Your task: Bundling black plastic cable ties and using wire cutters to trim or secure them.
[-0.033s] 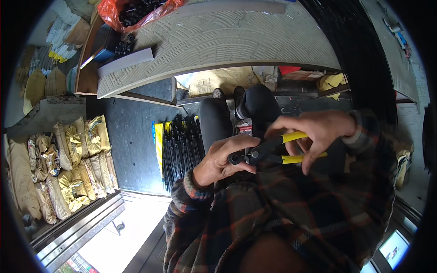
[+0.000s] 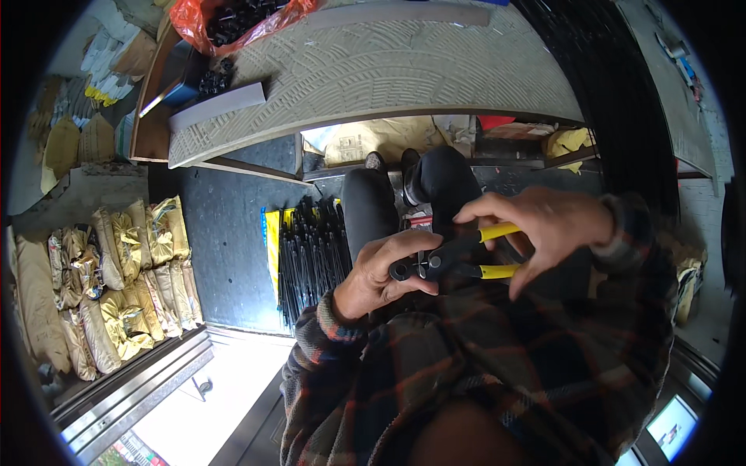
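A pair of pliers (image 2: 454, 252) with black metal jaws and yellow handle grips is held above my lap. My right hand (image 2: 548, 229) is round the two yellow grips, thumb side on the upper one and fingers at the lower one, with the handles apart. Around the jaw end, my left hand (image 2: 373, 276) is closed, its thumb above and a finger below. A small round black piece (image 2: 399, 270) shows between those fingertips at the jaws; whether it belongs to the pliers or is a separate part, I cannot tell.
Ahead stands a table with a patterned top (image 2: 404, 74), bearing an orange-red bag (image 2: 186, 23) of small black parts. A bundle of thin black strips (image 2: 311, 252) lies on the floor at left. Stacked brown packages (image 2: 101, 311) are farther left; long black strips (image 2: 614, 93) hang at right.
My right hand has shifted slightly to the right on the handle grips. The whole view has moved a little; my left hand stays at the jaws.
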Motion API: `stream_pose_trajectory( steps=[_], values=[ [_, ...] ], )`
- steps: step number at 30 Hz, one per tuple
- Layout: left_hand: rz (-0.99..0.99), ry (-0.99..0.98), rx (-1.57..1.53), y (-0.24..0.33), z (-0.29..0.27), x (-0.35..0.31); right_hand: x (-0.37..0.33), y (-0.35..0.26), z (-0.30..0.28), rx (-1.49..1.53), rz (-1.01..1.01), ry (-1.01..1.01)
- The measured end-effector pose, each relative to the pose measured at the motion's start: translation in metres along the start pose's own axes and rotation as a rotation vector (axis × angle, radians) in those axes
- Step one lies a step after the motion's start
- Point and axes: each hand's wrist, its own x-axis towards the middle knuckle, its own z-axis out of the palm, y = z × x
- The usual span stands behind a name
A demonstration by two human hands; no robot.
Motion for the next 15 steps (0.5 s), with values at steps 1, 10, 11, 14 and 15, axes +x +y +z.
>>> stream_pose_trajectory(
  steps=[1, 10, 11, 14, 15],
  values=[
    [0.001, 0.003, 0.009, 0.000, 0.001, 0.000, 0.002, 0.008, 0.015, -0.406, -0.216, 0.295],
    [-0.021, -0.075, -0.139, -0.008, -0.008, 0.008, -0.001, 0.029, 0.012, 0.879, 0.166, -0.314],
    [-0.030, 0.020, -0.115, -0.005, -0.005, 0.005, 0.000, 0.020, 0.007, 0.473, -0.008, -0.076],
    [-0.069, 0.227, 0.042, -0.003, 0.004, -0.001, 0.005, 0.019, 0.022, -0.358, -0.301, 0.333],
    [-0.085, 0.259, 0.041, -0.001, 0.008, 0.001, 0.007, 0.021, 0.033, -0.521, -0.230, 0.464]
  ],
)
